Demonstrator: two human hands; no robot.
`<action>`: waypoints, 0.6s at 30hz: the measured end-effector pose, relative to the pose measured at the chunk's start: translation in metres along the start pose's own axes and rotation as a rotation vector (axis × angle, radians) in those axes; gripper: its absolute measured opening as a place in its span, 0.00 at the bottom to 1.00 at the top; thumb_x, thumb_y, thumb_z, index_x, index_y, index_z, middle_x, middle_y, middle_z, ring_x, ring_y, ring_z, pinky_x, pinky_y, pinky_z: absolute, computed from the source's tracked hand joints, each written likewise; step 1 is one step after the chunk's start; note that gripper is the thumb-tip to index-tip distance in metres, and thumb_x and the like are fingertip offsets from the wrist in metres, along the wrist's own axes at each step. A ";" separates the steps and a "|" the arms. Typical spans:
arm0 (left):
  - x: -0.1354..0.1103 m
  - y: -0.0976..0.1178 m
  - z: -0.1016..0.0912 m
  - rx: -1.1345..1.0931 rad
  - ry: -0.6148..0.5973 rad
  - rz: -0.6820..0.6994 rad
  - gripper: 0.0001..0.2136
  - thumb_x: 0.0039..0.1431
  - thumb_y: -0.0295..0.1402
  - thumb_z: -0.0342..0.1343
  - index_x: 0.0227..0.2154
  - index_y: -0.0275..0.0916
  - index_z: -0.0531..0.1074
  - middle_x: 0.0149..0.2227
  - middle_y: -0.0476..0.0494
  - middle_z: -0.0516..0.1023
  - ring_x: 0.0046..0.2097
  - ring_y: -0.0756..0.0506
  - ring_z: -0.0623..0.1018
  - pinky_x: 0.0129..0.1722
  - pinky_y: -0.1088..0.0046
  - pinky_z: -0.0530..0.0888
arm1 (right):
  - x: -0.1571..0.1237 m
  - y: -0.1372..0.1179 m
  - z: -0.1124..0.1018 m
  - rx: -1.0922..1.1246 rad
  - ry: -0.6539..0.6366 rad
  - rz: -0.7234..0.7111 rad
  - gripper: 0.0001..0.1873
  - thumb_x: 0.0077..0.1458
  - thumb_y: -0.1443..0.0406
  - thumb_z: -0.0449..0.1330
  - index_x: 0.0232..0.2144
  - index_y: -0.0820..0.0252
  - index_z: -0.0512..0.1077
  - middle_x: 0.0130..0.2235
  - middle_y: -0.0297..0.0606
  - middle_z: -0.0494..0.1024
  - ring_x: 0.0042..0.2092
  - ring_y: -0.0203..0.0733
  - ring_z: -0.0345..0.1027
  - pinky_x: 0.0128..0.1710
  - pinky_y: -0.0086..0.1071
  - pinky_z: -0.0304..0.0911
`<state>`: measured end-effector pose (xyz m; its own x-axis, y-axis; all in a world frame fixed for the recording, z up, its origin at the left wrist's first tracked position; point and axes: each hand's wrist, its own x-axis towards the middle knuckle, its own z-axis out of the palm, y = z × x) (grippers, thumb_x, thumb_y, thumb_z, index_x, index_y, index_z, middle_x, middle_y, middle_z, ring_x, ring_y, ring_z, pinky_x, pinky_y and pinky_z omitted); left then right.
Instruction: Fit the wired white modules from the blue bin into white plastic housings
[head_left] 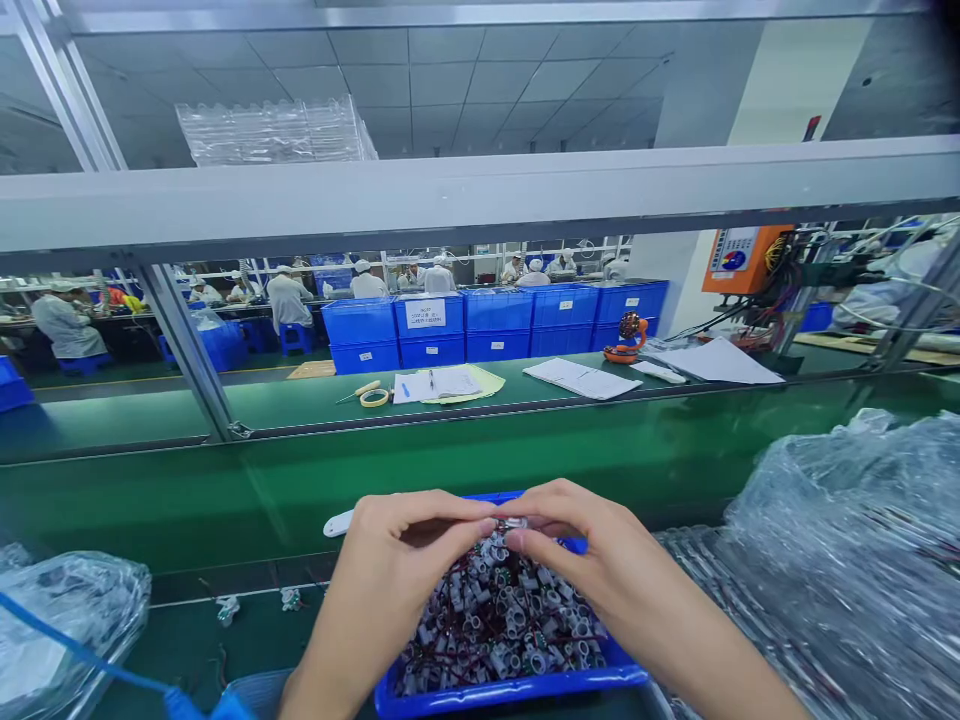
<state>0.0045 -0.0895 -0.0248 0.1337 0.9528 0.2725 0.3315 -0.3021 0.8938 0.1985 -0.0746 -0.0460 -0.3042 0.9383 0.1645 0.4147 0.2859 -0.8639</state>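
Observation:
Over a blue tray (517,690), my left hand (401,560) and my right hand (592,540) meet at the fingertips. Between them is a small clear plastic part (514,522) with what looks like a thin red wire. The right thumb and fingers pinch the part itself. On the left, thumb and forefinger are pressed together at its end; what exactly they grip is mostly hidden. Many small white plastic ring-shaped parts with red and black wires (517,620) fill the tray below.
Loose wired parts (227,608) lie left of the tray, near a clear plastic bag (82,610). Plastic-wrapped bundles (847,560) fill the right side. A white-handled tool (337,523) sits behind my left hand. Papers (581,378) and a tape roll (374,397) rest on the ledge.

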 end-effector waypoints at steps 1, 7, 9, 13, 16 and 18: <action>-0.001 0.002 0.000 0.025 0.011 0.011 0.05 0.58 0.36 0.64 0.31 0.52 0.85 0.34 0.54 0.86 0.38 0.43 0.84 0.37 0.75 0.79 | 0.000 0.002 0.000 0.030 -0.006 0.018 0.11 0.63 0.59 0.59 0.43 0.49 0.81 0.45 0.37 0.80 0.47 0.45 0.74 0.48 0.33 0.67; -0.014 0.013 0.011 0.161 0.022 0.072 0.06 0.59 0.40 0.62 0.32 0.53 0.85 0.35 0.52 0.86 0.38 0.41 0.84 0.40 0.69 0.79 | -0.003 0.008 -0.008 -0.030 0.113 -0.059 0.15 0.61 0.59 0.58 0.44 0.50 0.82 0.43 0.39 0.81 0.46 0.47 0.76 0.47 0.37 0.70; -0.012 0.018 0.012 0.106 -0.100 -0.012 0.12 0.59 0.44 0.62 0.45 0.55 0.82 0.44 0.51 0.85 0.46 0.41 0.83 0.46 0.69 0.80 | -0.005 0.008 -0.015 -0.013 0.191 -0.049 0.16 0.59 0.60 0.58 0.45 0.52 0.82 0.41 0.39 0.81 0.44 0.47 0.77 0.46 0.38 0.71; 0.028 0.016 0.002 0.418 -0.255 -0.136 0.24 0.71 0.53 0.38 0.66 0.58 0.59 0.63 0.51 0.72 0.63 0.43 0.71 0.62 0.64 0.69 | -0.010 0.009 -0.031 0.127 0.337 0.052 0.17 0.55 0.59 0.60 0.44 0.53 0.81 0.44 0.40 0.83 0.45 0.49 0.78 0.48 0.42 0.72; 0.082 -0.012 -0.010 0.739 -0.328 -0.188 0.19 0.73 0.44 0.44 0.59 0.45 0.69 0.62 0.41 0.72 0.65 0.41 0.68 0.66 0.60 0.63 | -0.013 0.006 -0.039 0.217 0.386 0.042 0.15 0.52 0.58 0.61 0.41 0.53 0.81 0.42 0.39 0.84 0.44 0.49 0.79 0.46 0.39 0.74; 0.113 -0.040 -0.016 0.853 -0.400 -0.279 0.15 0.68 0.38 0.57 0.53 0.37 0.72 0.56 0.38 0.76 0.55 0.39 0.77 0.56 0.53 0.73 | -0.016 0.001 -0.042 0.263 0.367 0.014 0.16 0.51 0.58 0.62 0.42 0.53 0.80 0.42 0.38 0.84 0.44 0.48 0.79 0.45 0.37 0.75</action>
<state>-0.0084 0.0311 -0.0238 0.2023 0.9606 -0.1907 0.9416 -0.1373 0.3076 0.2395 -0.0810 -0.0292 0.0434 0.9623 0.2686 0.1704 0.2578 -0.9510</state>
